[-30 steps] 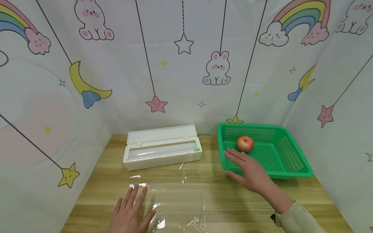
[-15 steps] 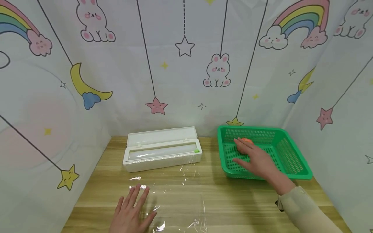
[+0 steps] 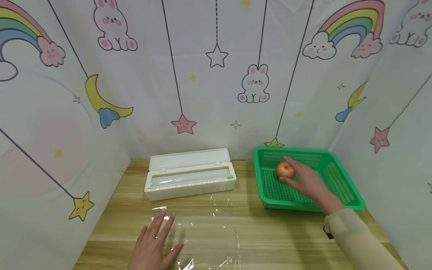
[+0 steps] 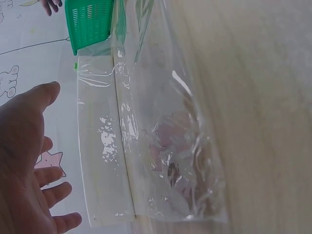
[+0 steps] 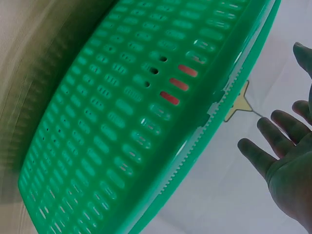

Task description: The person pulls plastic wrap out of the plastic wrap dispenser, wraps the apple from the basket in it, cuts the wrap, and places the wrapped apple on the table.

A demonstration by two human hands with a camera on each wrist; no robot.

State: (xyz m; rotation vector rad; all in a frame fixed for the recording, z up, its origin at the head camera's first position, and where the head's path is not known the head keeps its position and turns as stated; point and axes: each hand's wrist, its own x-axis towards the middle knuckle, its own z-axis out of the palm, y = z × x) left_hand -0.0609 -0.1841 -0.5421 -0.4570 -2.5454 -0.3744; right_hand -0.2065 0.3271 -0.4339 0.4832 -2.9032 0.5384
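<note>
A red apple (image 3: 285, 170) lies in the green basket (image 3: 347, 176) at the right. Over the basket, just right of the apple, is my right hand (image 3: 308, 182), its fingers extended; whether they touch the apple cannot be told. In the right wrist view the hand (image 5: 287, 151) shows spread fingers with nothing in them. Clear plastic wrap (image 3: 209, 228) stretches over the table from a white wrap dispenser box (image 3: 190, 189). My left hand (image 3: 153, 242), fingers spread, is at the left side of the wrap. In the left wrist view the left hand (image 4: 29, 161) holds nothing.
The dispenser's white lid (image 3: 189, 159) stands raised at the back, and a green slider (image 3: 230, 176) sits at the box's right end. A white cloth (image 3: 202, 93) printed with rabbits and stars hangs behind and at both sides of the wooden table (image 3: 270, 232).
My right hand has moved from the basket's left rim, over the apple, to the apple's right side. The left hand has stayed nearly in place. The apple has not visibly moved.
</note>
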